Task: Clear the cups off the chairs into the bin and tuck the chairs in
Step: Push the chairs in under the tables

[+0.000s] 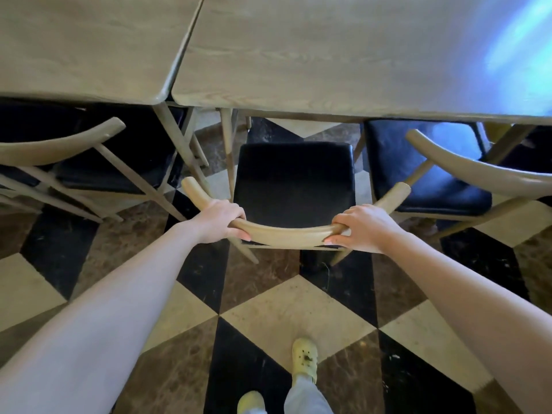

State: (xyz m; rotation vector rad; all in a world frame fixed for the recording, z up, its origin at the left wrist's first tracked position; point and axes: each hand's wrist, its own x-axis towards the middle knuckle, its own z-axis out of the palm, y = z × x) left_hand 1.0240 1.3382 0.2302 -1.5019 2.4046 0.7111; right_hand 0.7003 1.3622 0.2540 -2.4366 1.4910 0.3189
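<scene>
- Head view looks down on a checkered floor (pixel 292 306) of black, cream and brown marbled tiles, which fills the lower half.
- Two pale wooden tables span the top, butted edge to edge: the right table (pixel 328 55) is the wider in view, the left table (pixel 74 40) beside it; a bluish glare lies on the right table's far corner.
- The left chair (pixel 59 147) and the right chair (pixel 427 174), both with black seats and curved wooden backs, stand with their seats partly under the table edges.
- The middle chair (pixel 294 180) stands between them, facing the right table; its black seat lies in the open, just short of the table's near edge.
- The left hand (pixel 221 221) grips the curved back rail of the middle chair on its left, fingers wrapped over the top.
- The right hand (pixel 363 227) grips the same rail on its right, fingers curled round it, thumb beneath.
- A pale yellow clog (pixel 304 358) steps forward on the tiles; a second clog (pixel 251 401) shows at the bottom edge.
</scene>
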